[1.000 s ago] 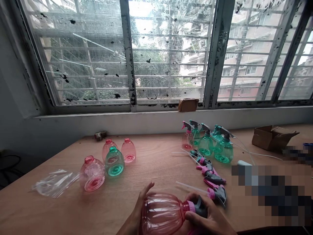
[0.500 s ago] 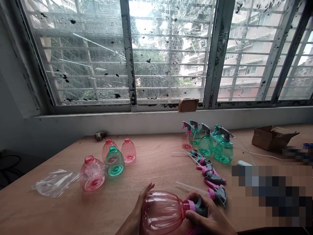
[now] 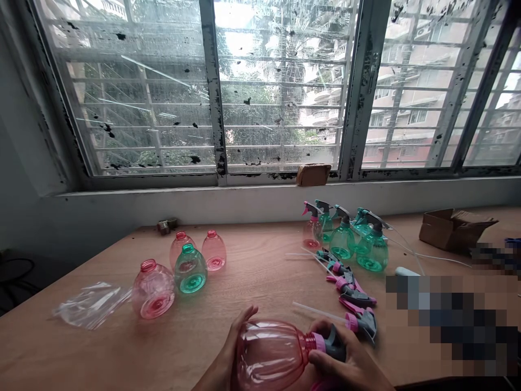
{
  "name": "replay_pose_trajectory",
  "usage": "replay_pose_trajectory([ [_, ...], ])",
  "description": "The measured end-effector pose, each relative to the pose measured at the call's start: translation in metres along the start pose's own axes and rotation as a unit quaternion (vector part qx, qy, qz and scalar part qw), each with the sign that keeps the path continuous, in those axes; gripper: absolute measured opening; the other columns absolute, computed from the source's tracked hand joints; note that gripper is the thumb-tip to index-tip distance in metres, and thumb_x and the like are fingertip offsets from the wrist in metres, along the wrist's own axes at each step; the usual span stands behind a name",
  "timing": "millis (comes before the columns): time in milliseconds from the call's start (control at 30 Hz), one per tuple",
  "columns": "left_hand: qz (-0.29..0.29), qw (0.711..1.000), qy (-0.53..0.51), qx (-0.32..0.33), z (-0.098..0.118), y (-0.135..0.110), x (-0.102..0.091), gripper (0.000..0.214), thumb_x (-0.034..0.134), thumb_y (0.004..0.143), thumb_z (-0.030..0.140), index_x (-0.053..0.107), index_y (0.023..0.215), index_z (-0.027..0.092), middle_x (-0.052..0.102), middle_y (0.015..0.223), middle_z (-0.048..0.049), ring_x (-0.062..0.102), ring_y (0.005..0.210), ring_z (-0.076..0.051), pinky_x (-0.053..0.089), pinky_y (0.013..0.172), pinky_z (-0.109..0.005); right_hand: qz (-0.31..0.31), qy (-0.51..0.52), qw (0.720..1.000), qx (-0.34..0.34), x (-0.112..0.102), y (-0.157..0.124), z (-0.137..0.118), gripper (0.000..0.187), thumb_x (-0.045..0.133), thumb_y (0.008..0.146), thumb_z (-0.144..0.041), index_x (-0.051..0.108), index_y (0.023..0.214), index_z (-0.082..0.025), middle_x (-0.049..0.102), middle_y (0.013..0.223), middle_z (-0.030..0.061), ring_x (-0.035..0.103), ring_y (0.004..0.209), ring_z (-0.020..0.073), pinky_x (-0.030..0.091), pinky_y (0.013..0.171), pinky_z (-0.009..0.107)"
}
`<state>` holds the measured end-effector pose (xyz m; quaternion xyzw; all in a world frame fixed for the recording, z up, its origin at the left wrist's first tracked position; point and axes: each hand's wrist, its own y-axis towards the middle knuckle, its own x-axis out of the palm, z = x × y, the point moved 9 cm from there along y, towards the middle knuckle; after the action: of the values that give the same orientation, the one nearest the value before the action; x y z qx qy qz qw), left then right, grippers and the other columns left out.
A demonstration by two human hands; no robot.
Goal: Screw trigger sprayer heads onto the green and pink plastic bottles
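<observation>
A clear pink bottle (image 3: 271,353) lies on its side in front of me, its neck pointing right. My left hand (image 3: 232,345) is wrapped round its base end, with the fingertips showing above. At the neck, my right hand (image 3: 348,355) grips a grey trigger spray head (image 3: 334,345) with a pink collar, which sits on the bottle's mouth. Just beyond my right hand is a loose grey-and-pink spray head (image 3: 362,324) with a thin clear tube. More loose spray heads (image 3: 345,285) lie in a row behind it.
Pink bottles (image 3: 153,288) and a green bottle (image 3: 191,269) stand uncapped at left, beside a clear plastic bag (image 3: 93,305). Several bottles with spray heads (image 3: 372,250) stand at the back right. Farther right is an open cardboard box (image 3: 451,231). A window runs behind the table.
The pink bottle has dipped very slightly at its base end. Both hands keep the same hold, and everything else on the table is where it was.
</observation>
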<state>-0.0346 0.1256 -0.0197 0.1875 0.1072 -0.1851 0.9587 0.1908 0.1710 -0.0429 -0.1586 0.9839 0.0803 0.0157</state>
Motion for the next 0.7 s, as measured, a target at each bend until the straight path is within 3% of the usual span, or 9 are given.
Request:
replay_pose_trajectory([
  [167,0.003,0.999,-0.028,-0.025,-0.005,0.001,0.000,0.099,0.076,0.079,0.066,0.023,0.157,0.041,0.027,0.170,-0.0062,0.036,0.149,-0.040,0.037,0.118,-0.051,0.000,-0.018,1.000,-0.015,0.000,-0.001,-0.005,0.033,0.087,0.076,-0.047,0.074,0.091,-0.020,0.069,0.078,0.0012,0.061,0.071,0.0243,0.050,0.065,0.029],
  [333,0.013,0.999,-0.028,-0.027,-0.005,0.002,-0.003,0.078,0.057,0.092,0.068,0.025,0.156,0.038,0.030,0.169,-0.0086,0.034,0.151,-0.037,0.027,0.122,-0.055,0.019,-0.026,0.999,-0.013,-0.003,-0.002,-0.006,0.033,0.088,0.073,-0.044,0.075,0.091,-0.020,0.070,0.080,0.0019,0.063,0.073,0.0258,0.052,0.067,0.030],
  [500,0.013,0.999,-0.010,-0.032,0.004,0.001,0.000,0.082,0.071,0.088,0.057,0.029,0.155,0.037,0.031,0.168,-0.0092,0.035,0.150,-0.040,0.033,0.120,-0.055,0.020,-0.024,1.000,0.004,-0.001,-0.001,-0.004,0.035,0.088,0.074,-0.047,0.074,0.091,-0.019,0.069,0.078,0.0012,0.061,0.071,0.0244,0.051,0.065,0.029],
  [633,0.031,0.998,0.045,0.015,0.011,0.000,-0.002,0.081,0.078,0.084,0.050,0.037,0.153,0.036,0.025,0.169,-0.0068,0.014,0.157,-0.038,0.019,0.127,-0.053,0.008,0.002,1.000,0.022,0.002,-0.001,-0.002,0.038,0.087,0.075,-0.050,0.072,0.091,-0.020,0.066,0.075,-0.0009,0.060,0.064,0.0213,0.049,0.062,0.029],
  [700,0.028,0.999,0.040,0.016,0.007,0.001,-0.003,0.089,0.080,0.081,0.055,0.034,0.154,0.038,0.024,0.169,-0.0061,0.015,0.157,-0.039,0.019,0.127,-0.053,0.005,0.009,1.000,0.024,0.002,-0.001,-0.001,0.037,0.087,0.076,-0.050,0.071,0.091,-0.020,0.065,0.074,-0.0017,0.059,0.061,0.0201,0.049,0.060,0.028],
])
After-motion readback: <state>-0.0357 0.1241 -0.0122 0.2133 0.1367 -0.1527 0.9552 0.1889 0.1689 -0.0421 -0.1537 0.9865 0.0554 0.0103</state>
